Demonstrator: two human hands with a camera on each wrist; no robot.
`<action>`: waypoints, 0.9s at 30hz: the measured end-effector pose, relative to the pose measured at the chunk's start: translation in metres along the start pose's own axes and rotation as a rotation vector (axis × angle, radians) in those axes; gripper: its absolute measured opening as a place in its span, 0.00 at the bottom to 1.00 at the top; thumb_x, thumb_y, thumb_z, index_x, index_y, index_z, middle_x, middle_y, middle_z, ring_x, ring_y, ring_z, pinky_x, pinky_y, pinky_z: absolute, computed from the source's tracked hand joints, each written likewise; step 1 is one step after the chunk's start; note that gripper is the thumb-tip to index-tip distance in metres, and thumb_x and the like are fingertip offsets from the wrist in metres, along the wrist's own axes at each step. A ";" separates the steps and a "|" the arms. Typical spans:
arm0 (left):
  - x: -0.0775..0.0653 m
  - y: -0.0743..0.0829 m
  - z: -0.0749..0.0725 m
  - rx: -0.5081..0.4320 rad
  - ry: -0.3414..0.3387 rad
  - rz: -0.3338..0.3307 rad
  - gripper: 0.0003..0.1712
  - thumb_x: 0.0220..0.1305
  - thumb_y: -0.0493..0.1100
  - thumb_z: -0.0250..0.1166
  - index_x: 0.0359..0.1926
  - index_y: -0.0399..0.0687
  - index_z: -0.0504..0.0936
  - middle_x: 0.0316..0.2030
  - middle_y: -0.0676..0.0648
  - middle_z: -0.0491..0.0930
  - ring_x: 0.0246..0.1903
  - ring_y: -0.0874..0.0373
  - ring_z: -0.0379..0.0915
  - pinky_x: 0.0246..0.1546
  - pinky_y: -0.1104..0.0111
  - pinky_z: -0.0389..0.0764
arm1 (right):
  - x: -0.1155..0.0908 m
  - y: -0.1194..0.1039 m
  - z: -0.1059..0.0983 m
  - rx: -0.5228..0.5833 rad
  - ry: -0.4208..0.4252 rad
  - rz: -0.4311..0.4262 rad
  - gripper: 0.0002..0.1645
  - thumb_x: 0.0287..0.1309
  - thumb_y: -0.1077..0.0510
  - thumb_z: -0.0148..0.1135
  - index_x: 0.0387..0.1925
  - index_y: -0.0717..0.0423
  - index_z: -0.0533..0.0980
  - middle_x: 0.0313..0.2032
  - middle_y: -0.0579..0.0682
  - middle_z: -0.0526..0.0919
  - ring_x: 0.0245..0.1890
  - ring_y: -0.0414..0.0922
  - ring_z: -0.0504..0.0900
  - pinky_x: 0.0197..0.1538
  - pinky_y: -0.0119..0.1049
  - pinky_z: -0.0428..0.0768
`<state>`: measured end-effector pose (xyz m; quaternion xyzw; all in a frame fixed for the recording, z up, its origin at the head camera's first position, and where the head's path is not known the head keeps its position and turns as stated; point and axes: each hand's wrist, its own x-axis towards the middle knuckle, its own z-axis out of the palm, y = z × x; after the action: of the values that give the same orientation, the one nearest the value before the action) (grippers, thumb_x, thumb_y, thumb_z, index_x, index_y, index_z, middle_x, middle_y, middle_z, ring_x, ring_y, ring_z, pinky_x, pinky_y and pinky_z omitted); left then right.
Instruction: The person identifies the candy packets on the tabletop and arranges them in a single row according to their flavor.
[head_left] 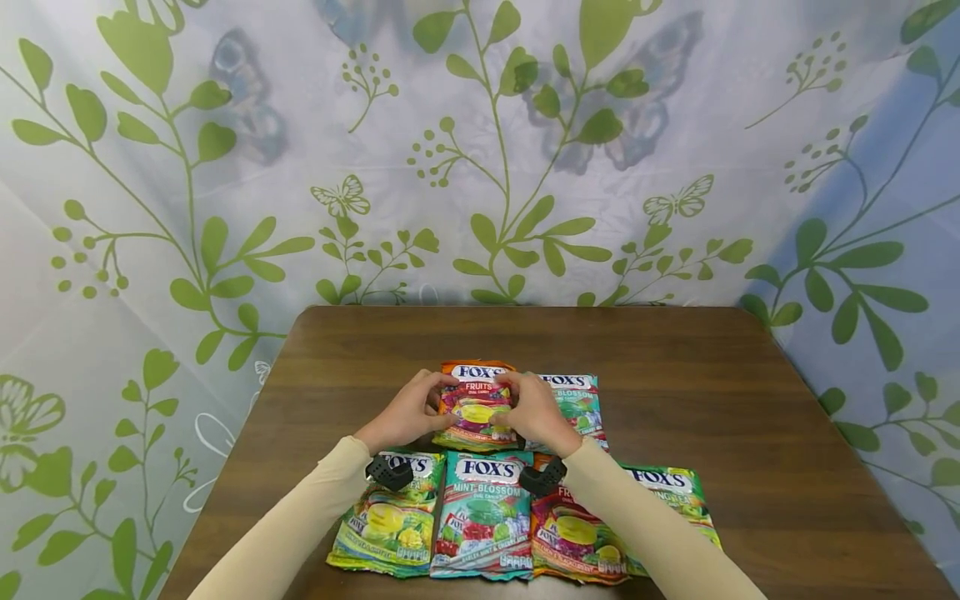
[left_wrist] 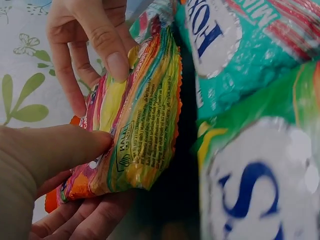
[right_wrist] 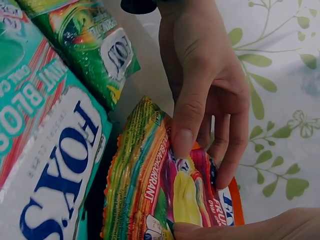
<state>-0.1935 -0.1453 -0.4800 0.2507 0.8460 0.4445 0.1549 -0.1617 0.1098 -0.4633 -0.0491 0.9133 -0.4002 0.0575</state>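
Both hands hold an orange and purple FOX'S Fruits candy bag (head_left: 477, 410) at its two sides, above the back of the table. My left hand (head_left: 408, 408) grips the left side; in the left wrist view its thumb (left_wrist: 75, 150) presses the front while fingers curl underneath. On the right side my right hand (head_left: 538, 410) pinches the bag, thumb on the front. The right wrist view shows the bag's printed bottom end (right_wrist: 132, 175) tilted up. Partly covered by the right hand, a teal Mint Blossom bag (head_left: 576, 400) lies just behind it.
In the front row lie a green and yellow candy bag (head_left: 386, 529), another Mint Blossom bag (head_left: 482, 521), another Fruits bag (head_left: 573, 533) and a green bag (head_left: 678, 492), partly under the right forearm. A leaf-patterned curtain (head_left: 480, 150) hangs behind the brown table (head_left: 697, 367).
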 end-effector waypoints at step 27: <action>-0.017 -0.064 -0.113 0.159 0.201 -0.079 0.31 0.73 0.35 0.74 0.71 0.32 0.75 0.56 0.35 0.74 0.51 0.41 0.74 0.49 0.56 0.84 | 0.088 -0.077 0.084 0.218 0.016 -0.087 0.43 0.60 0.64 0.83 0.74 0.61 0.76 0.52 0.58 0.78 0.49 0.51 0.78 0.55 0.46 0.84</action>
<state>-0.2523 -0.2621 -0.4691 0.1827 0.8989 0.3926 0.0665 -0.2331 -0.0147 -0.4688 -0.0792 0.8616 -0.4999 0.0376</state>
